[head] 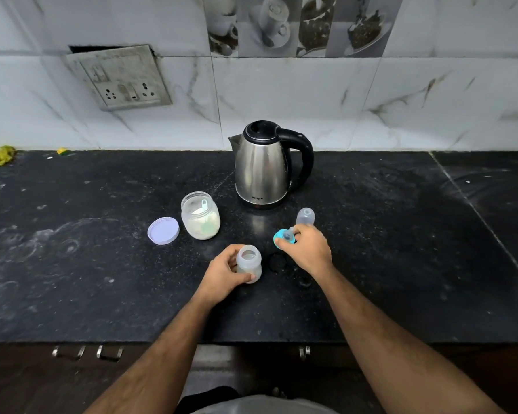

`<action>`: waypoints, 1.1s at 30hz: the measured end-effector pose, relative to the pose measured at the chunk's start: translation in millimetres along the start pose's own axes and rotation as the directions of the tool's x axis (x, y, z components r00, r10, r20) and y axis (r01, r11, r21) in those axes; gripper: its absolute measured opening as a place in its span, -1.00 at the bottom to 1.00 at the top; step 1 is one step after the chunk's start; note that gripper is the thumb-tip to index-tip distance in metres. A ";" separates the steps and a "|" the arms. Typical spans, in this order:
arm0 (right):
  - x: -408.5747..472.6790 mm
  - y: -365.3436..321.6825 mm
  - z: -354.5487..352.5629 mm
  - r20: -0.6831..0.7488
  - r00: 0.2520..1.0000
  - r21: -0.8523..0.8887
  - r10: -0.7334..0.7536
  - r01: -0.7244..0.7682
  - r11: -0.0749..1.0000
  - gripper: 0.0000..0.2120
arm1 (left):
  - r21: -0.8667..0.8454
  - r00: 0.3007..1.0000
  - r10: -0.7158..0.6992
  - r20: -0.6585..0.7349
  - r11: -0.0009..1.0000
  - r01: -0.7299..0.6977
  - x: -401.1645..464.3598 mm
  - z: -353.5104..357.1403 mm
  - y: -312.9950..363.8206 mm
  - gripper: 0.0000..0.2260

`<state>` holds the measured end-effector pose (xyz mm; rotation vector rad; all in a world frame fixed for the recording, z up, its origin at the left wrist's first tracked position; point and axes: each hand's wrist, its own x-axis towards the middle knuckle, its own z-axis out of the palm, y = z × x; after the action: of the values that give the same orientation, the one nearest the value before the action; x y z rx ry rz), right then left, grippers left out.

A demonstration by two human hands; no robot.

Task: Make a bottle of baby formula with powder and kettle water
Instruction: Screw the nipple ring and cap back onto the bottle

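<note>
Two hands are at work on the black counter [72,264]. The left hand [226,271] wraps its fingers around the side of the baby bottle [249,264], thumb low across the front, clasping it. The bottle stands upright on the counter near the front edge, its mouth uncovered, its wall cloudy and pale. The right hand [307,249] pinches the teal ring with its teat [284,238] between fingertips and thumb, holding it just to the right of the bottle and a little farther back; whether the ring touches the counter cannot be told. Just behind that hand a clear dome cap [305,216] stands on the counter.

Farther out, to the left of the bottle and behind it, sits the powder jar [201,218], uncovered, with white powder in its lower half and a white scoop [202,207] leaning inside. Its pale lilac lid [163,230] lies flat just beside it on the left. Behind the hands stands a steel kettle [263,168] with a black lid and handle, spout to the left, lid down.

On the tiled wall a worn socket plate [120,77] is mounted, tilted. A yellow rag [1,155] lies at the far left corner.
</note>
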<state>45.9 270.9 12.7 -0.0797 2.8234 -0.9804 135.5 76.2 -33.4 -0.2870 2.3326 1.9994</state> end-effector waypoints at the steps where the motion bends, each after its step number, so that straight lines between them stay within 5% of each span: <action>1: -6.1 0.1 -3.2 -0.007 1.000 0.040 -0.016 0.016 0.999 -0.74 | 0.003 1.000 0.003 0.016 1.000 -0.003 0.1 0.7 -0.1 -0.48; 8: -36.3 -14.8 -25.0 -0.059 0.992 0.184 -0.109 0.118 0.976 -0.80 | 0.006 0.999 0.007 0.049 1.000 -0.007 3.2 7.4 2.7 -0.48; 14: -46.1 -43.5 -30.9 0.071 0.961 0.051 -0.267 0.264 0.963 -0.73 | 0.002 0.997 0.028 0.075 1.000 -0.028 2.5 5.4 -0.1 -0.47; 21: -42.2 -68.3 -29.0 0.198 0.941 -0.123 -0.273 0.300 0.946 -0.59 | 0.030 0.996 0.027 0.088 0.999 -0.030 2.2 2.9 -1.6 -0.50; 33: -42.9 -84.7 -17.6 0.347 0.901 -0.290 -0.259 0.366 0.884 -0.72 | 0.029 0.995 0.020 0.095 0.999 -0.023 2.6 2.9 -2.5 -0.52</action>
<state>85.5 219.5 84.3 -0.6921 2.7046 -0.4443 133.2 78.4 -36.7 -0.1624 2.3160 1.9400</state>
